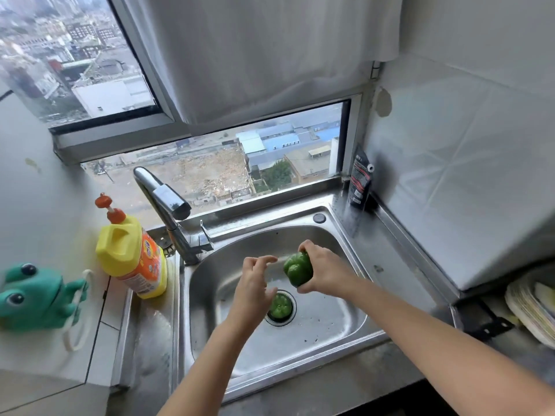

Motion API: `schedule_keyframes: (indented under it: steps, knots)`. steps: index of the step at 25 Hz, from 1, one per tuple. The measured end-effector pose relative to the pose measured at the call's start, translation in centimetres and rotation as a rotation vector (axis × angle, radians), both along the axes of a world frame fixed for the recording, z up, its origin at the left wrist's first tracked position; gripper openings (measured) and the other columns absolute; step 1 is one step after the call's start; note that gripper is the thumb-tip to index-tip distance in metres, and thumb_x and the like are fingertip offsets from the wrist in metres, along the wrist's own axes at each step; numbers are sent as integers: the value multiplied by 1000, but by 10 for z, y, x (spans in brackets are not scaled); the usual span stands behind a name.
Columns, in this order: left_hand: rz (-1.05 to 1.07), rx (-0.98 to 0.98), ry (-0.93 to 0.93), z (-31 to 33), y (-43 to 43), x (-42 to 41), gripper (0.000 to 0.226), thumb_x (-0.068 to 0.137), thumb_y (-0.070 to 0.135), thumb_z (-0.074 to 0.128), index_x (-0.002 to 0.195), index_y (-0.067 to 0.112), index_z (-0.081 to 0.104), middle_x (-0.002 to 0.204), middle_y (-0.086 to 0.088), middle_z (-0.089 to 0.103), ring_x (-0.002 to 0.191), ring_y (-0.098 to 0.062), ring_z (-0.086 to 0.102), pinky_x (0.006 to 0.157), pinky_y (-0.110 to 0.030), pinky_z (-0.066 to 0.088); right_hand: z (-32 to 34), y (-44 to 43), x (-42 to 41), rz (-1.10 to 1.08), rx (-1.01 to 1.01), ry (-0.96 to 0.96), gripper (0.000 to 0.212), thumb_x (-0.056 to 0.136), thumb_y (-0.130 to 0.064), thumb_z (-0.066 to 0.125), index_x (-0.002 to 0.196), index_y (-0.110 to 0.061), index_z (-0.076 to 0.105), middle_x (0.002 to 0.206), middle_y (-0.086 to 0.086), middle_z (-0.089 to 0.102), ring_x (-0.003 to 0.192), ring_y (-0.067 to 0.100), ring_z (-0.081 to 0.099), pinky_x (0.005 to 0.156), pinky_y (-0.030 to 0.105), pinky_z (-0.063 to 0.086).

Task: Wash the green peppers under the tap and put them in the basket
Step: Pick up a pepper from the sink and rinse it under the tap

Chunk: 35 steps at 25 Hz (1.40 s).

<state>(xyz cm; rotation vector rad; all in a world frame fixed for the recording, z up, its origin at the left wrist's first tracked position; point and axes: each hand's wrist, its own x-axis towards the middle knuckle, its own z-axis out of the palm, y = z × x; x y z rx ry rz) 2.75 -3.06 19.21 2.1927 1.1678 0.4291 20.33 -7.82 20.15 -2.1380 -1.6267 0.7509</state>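
My right hand (322, 270) grips a green pepper (298, 268) above the steel sink (336, 319), to the right of the tap (168, 202). My left hand (253, 285) hovers just left of that pepper with loosely bent fingers and holds nothing. A second green pepper (280, 306) lies on the drain at the sink's bottom, partly hidden by my left hand. I see no water running from the tap. No basket is in view.
A yellow detergent bottle (132, 259) with an orange pump stands left of the tap. A green frog-shaped holder (33, 295) sits further left. A black pouch (359, 181) leans in the back right corner. Stacked plates (531, 310) lie under the right-hand ledge.
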Motion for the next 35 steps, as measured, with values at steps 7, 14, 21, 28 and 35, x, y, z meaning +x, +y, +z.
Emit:
schedule_keyframes:
  steps: [7, 14, 21, 28, 35]
  knots:
    - [-240, -143, 218, 2, 4, -14, 84, 81, 3, 62, 148, 30, 20, 157, -3, 16, 123, -20, 50, 89, -21, 43, -7, -46, -22, 4, 87, -265, 70, 73, -10, 74, 133, -23, 41, 133, 2, 51, 121, 22, 49, 112, 47, 29]
    - [-363, -2, 182, 2, -11, -11, 30, 87, 36, 63, 114, 23, 64, 138, 1, 47, 130, -17, 41, 113, -50, 23, 6, -98, -43, -383, 156, 4, 79, 62, -23, 84, 128, -27, 42, 130, 2, 44, 111, 24, 53, 94, 34, 46]
    - [-370, -15, -192, 36, -65, 43, 40, 90, 35, 59, 56, 15, 65, 100, 2, 71, 100, -19, 61, 110, -54, 25, 37, -176, -19, -895, 286, 526, 72, 72, -49, 76, 127, -17, 42, 118, -1, 54, 109, 16, 54, 91, 28, 46]
    - [-566, -188, -282, 46, -154, 131, 13, 85, 40, 64, 78, 28, 64, 116, 5, 61, 107, -16, 57, 97, -39, 45, 55, -284, 56, -1176, 522, 764, 87, 57, -56, 81, 127, -19, 47, 121, 2, 62, 107, 18, 63, 94, 40, 52]
    - [-732, -293, -152, 25, -231, 213, 11, 88, 20, 60, 92, 17, 70, 95, 2, 65, 92, -19, 62, 74, -24, 41, 67, -394, 148, -1367, 430, 358, 69, 63, -34, 86, 120, -26, 49, 123, 2, 57, 110, 23, 57, 93, 38, 49]
